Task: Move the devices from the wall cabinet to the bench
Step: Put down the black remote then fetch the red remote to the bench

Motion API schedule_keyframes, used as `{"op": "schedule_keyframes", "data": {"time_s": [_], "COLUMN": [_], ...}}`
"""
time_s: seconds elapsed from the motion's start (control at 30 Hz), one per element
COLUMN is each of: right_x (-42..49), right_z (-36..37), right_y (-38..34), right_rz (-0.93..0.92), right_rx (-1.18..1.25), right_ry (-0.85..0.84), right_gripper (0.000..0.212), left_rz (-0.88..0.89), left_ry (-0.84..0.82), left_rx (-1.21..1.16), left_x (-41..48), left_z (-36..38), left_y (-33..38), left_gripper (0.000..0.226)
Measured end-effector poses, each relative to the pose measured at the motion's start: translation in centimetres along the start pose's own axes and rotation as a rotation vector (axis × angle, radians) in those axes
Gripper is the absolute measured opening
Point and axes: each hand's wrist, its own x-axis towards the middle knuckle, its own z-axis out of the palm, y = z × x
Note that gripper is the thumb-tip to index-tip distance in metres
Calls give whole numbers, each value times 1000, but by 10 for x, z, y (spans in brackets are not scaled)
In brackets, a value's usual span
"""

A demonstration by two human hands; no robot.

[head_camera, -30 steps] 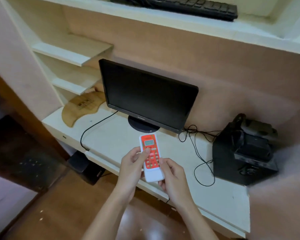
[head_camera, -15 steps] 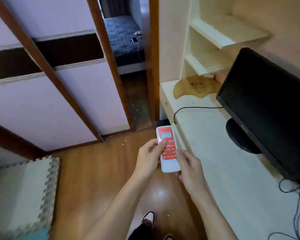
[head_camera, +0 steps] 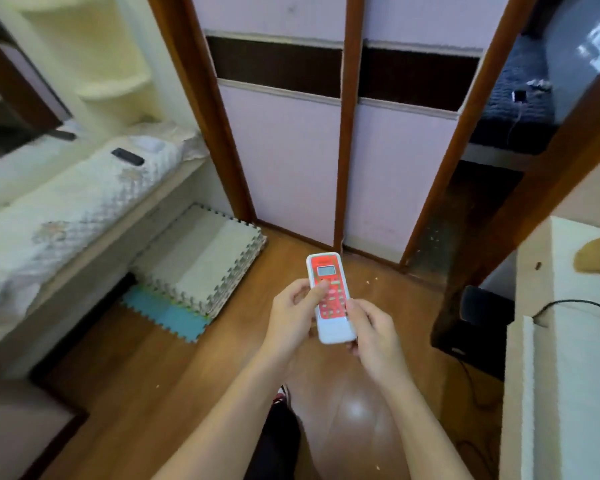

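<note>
- Wooden floor (head_camera: 125, 382), orange-brown, now fills the middle of the view; a second ago the desk and monitor did, so the wearer has turned away from the cabinet side
- Bench (head_camera: 66, 209), quilted pale cover, newly in view at left, well apart from the hands; likely destination
- Foam mats (head_camera: 201, 265), stacked on the floor beside the bench
- Left hand (head_camera: 293, 310), fingers closed around the remote's left edge, thumb on its buttons
- Right hand (head_camera: 373, 327), fingers curled around its lower right edge
- Remote (head_camera: 330, 296), red face, white casing, held in mid-air in both hands as before; carry under way, set-down pending
- Dark small device (head_camera: 128, 156), already lying on the bench
</note>
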Motion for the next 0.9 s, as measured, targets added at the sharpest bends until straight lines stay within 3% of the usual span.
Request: {"op": "schedule_keyframes", "data": {"time_s": [0.33,0.53,0.9], "right_x": [106,203,325], "right_z": [133,222,359], "right_y": [8,-19,-51], "right_rz": [45,12,-2], "right_rx": [-109,-176,-231], "right_ry": [-256,-363,-449], "right_gripper": [30,35,32], "left_rz": [-93,-95,-74], "left_ry": [213,283,359], "left_rx": [-185,-218,-243], "left_x": [89,178,292], "left_z": [-128,-206,-328], "left_y": [8,53,112], "left_gripper": [19,18,20]}}
